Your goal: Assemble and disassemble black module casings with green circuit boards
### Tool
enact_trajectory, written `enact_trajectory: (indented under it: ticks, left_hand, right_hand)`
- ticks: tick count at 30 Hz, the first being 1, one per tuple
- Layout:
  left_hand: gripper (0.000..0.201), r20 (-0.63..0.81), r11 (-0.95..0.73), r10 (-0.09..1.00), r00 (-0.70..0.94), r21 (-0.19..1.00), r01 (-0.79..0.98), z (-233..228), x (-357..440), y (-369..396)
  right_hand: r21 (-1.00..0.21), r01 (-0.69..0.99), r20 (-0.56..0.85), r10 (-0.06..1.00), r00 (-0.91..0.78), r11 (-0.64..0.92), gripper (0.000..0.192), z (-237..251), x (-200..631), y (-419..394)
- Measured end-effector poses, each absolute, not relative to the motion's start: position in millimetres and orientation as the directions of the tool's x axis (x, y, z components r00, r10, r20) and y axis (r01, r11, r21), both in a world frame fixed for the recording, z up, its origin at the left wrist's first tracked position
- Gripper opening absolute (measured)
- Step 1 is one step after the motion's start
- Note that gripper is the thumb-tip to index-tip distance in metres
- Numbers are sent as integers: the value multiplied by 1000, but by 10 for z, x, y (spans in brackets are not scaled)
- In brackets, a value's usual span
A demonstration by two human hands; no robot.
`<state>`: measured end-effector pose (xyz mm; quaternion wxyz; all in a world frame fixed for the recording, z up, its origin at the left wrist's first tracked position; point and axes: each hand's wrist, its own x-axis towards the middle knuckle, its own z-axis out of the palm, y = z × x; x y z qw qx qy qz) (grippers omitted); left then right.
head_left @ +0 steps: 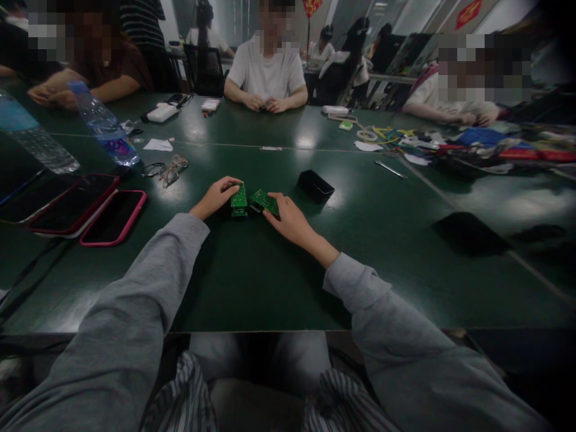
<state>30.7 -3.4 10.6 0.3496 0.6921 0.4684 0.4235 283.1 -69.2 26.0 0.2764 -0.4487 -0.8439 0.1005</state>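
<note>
Left hand (216,197) pinches one green circuit board (239,200) up on its edge; right hand (288,220) grips a second green board (264,201), tilted, long axis toward the first. Boards nearly meet mid-table, black box (315,185) just beyond the right.

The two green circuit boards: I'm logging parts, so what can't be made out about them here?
Head view only:
- Left board: components too small and dim; the left hand covers its left edge.
- Right board: fingers of the right hand cover its near end.
- Whether the boards touch: cannot tell.
- Black box beside them: too dark to tell what it holds.
</note>
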Motion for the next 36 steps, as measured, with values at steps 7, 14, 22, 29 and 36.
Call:
enact_trajectory:
  ticks: [7, 14, 22, 29, 36]
  left_hand:
    - [31, 261, -323, 942, 212, 877, 356, 99, 304, -27]
    - [32, 251, -312, 946, 206, 881, 356, 88, 298, -15]
    - [30, 250, -312, 946, 208, 879, 361, 111, 306, -37]
    - [31, 259, -320, 943, 207, 873, 367, 101, 301, -28]
    - [31, 264, -325, 942, 207, 870, 370, 89, 295, -20]
  right_hand:
    - [-392, 695, 397, 793, -463, 602, 46, 228, 2827, -666]
    - [-405, 702, 383, 806, -452, 586, 45, 256, 2824, -685]
    - [-401, 695, 391, 798, -458, 596, 46, 230, 2832, -665]
    - [-403, 693, 390, 797, -461, 598, 47, 233, 2840, -672]
    - [-392, 692, 404, 789, -463, 607, 46, 231, 2832, -666]
